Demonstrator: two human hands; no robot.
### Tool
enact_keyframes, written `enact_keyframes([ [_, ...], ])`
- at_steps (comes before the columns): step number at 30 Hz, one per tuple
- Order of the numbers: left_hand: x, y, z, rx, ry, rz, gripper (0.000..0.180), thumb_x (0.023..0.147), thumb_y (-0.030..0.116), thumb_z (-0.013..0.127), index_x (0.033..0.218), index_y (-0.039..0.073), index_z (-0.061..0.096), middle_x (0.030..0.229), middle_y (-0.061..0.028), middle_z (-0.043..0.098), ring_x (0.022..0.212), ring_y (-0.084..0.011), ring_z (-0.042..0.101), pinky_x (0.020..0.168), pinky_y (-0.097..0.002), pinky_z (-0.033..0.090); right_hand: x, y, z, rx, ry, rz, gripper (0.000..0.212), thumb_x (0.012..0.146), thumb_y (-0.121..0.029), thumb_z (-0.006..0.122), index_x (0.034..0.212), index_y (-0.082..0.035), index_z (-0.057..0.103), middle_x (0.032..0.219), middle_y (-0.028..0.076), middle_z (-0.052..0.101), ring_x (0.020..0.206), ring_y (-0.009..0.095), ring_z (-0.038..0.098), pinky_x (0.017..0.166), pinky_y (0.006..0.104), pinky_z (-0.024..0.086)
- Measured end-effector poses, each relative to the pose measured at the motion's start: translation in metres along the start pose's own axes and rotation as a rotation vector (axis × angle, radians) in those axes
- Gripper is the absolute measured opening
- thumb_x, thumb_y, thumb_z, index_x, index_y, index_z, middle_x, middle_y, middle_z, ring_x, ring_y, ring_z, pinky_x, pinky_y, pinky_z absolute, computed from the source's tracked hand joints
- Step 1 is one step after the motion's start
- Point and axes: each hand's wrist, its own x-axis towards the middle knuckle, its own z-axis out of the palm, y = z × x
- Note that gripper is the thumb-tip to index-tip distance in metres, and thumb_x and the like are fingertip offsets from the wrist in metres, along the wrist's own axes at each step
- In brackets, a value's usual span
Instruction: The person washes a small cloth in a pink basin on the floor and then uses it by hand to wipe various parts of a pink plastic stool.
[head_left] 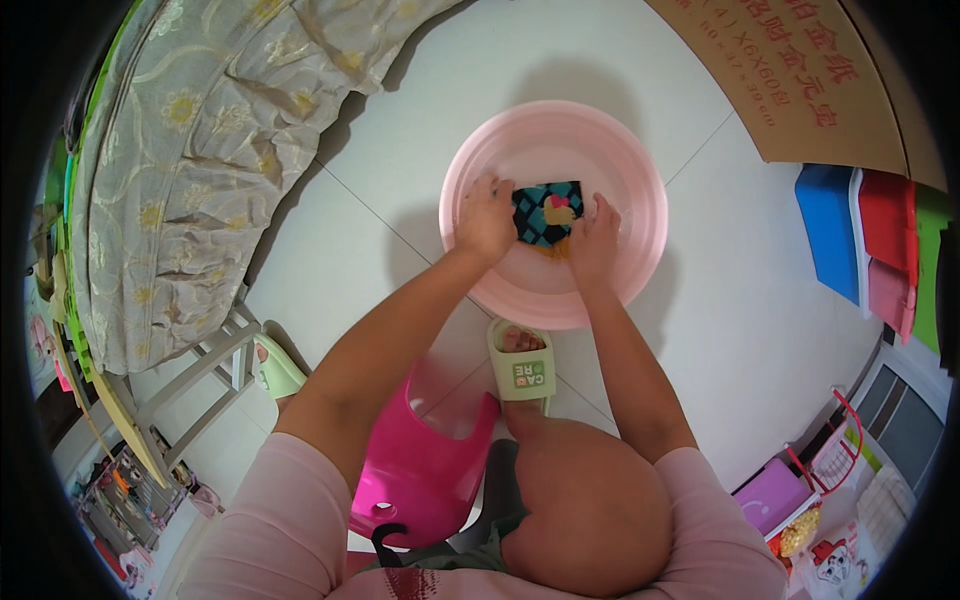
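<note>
- At the far left, a bed [190, 150] with a grey floral cover curves along the edge of my view, with a pale frame [205, 375] below it.
- Beside that frame, my left foot sits in a light green slipper [275, 368] on the white tiled floor [330, 250].
- I sit on a bright pink plastic stool [425, 465]; its seat shows between my legs.
- My left hand [487, 218] reaches into the pink basin [640, 190] and closes over the left edge of a small dark cloth [545, 212], fingers curled and pressed together on it.
- The cloth has a teal diamond pattern and a pink and yellow patch; it is held bunched between my two hands, above the middle of the basin.
- Whether the basin holds water I cannot tell; its inside looks pale and smooth, and nothing but the cloth and my hands shows in it.
- My right hand [596, 240] grips the cloth's right edge, fingers bent and tight together, knuckles upward.
- Just below the basin's near rim, my right foot rests in a second green slipper [522, 365].
- At the upper right, a brown cardboard sheet [800, 80] with red print lies on the floor.
- Below it stand blue, red and green plastic stools [870, 240] in a row.
- At the lower right are a purple box [775, 495] and a wire basket [835, 455].
</note>
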Motion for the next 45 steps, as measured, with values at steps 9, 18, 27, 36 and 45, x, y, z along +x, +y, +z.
enact_keyframes([
  [9, -0.017, -0.009, 0.034, 0.418, -0.042, 0.329, 0.072, 0.089, 0.041, 0.060, 0.150, 0.018, 0.033, 0.157, -0.0129, 0.024, 0.142, -0.0427, 0.022, 0.112, -0.0626, 0.020, -0.013, -0.009, 0.016, -0.629, -0.131, -0.362, 0.065, 0.092, -0.032, 0.059, 0.151, -0.030, 0.030, 0.157, 0.009, 0.021, 0.140, 0.044, 0.022, 0.109, 0.0644, 0.021],
  [18, -0.002, 0.010, 0.035, -0.181, -0.005, -0.052, 0.046, 0.097, 0.039, 0.052, 0.134, 0.013, 0.055, 0.133, -0.0154, 0.049, 0.114, -0.0301, 0.052, 0.099, -0.0394, 0.042, -0.003, -0.004, 0.033, -0.419, 0.105, 0.032, 0.049, 0.091, -0.033, 0.061, 0.136, -0.016, 0.047, 0.136, 0.019, 0.044, 0.112, 0.040, 0.052, 0.091, 0.0529, 0.043],
  [27, 0.009, 0.007, 0.021, -1.363, -0.482, -0.690, 0.043, 0.102, 0.044, 0.041, 0.114, 0.010, 0.065, 0.090, -0.0033, 0.061, 0.084, -0.0161, 0.059, 0.071, -0.0300, 0.049, -0.035, -0.050, 0.051, 0.618, -0.079, 0.229, 0.027, 0.097, -0.021, 0.056, 0.086, 0.003, 0.061, 0.075, 0.015, 0.063, 0.069, 0.015, 0.058, 0.064, 0.0313, 0.045],
  [36, 0.008, 0.012, 0.029, -0.019, -0.267, -0.127, 0.052, 0.100, 0.040, 0.037, 0.092, -0.002, 0.066, 0.087, -0.0248, 0.065, 0.088, -0.0421, 0.064, 0.080, -0.0476, 0.052, -0.041, -0.044, 0.032, -0.024, 0.093, -0.169, 0.024, 0.095, -0.020, 0.054, 0.077, -0.005, 0.057, 0.065, 0.015, 0.062, 0.054, 0.036, 0.059, 0.049, 0.0451, 0.046],
  [45, -0.024, 0.010, 0.027, 0.438, 0.111, 0.288, 0.051, 0.087, 0.028, 0.063, 0.135, 0.016, 0.051, 0.146, -0.0128, 0.042, 0.124, -0.0359, 0.049, 0.100, -0.0545, 0.039, -0.020, -0.019, 0.012, -0.438, 0.021, -0.169, 0.067, 0.086, -0.014, 0.064, 0.146, -0.026, 0.036, 0.128, 0.024, 0.046, 0.111, 0.041, 0.050, 0.091, 0.0512, 0.044],
])
